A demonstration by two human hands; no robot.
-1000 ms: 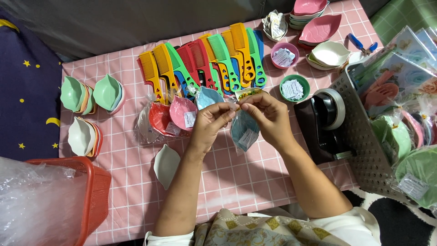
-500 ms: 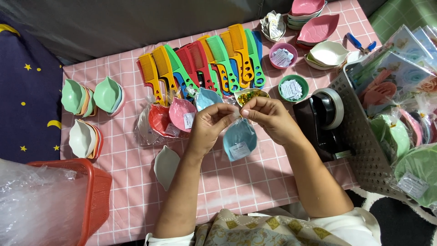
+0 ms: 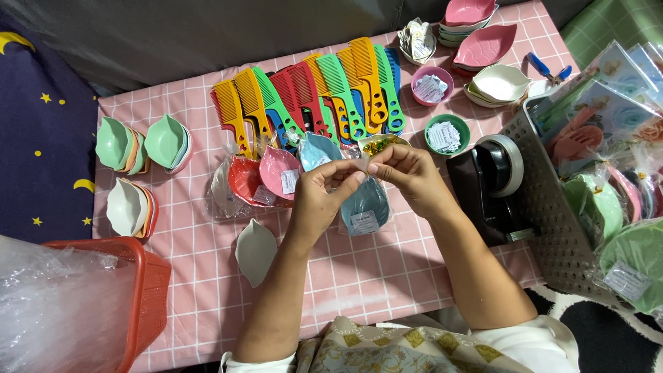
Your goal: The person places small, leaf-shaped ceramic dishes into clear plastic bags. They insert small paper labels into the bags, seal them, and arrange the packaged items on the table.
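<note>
You are at a table under a pink checked cloth (image 3: 387, 269), with a dark blue star-and-moon fabric (image 3: 41, 138) on your left and a grey perforated basket (image 3: 552, 228) on your right. Your left hand (image 3: 321, 197) and right hand (image 3: 407, 176) meet above the cloth, fingertips pinching the top of a clear bag holding a teal leaf-shaped dish (image 3: 364, 206) (a small white label sits on its lower front). It hangs just below your fingers. Behind it lie bagged red, pink and blue dishes (image 3: 280, 173), then a fan of coloured combs (image 3: 311, 93). Two small round bowls of white paper slips (image 3: 442, 110) stand beside a black tape dispenser (image 3: 494, 183).
</note>
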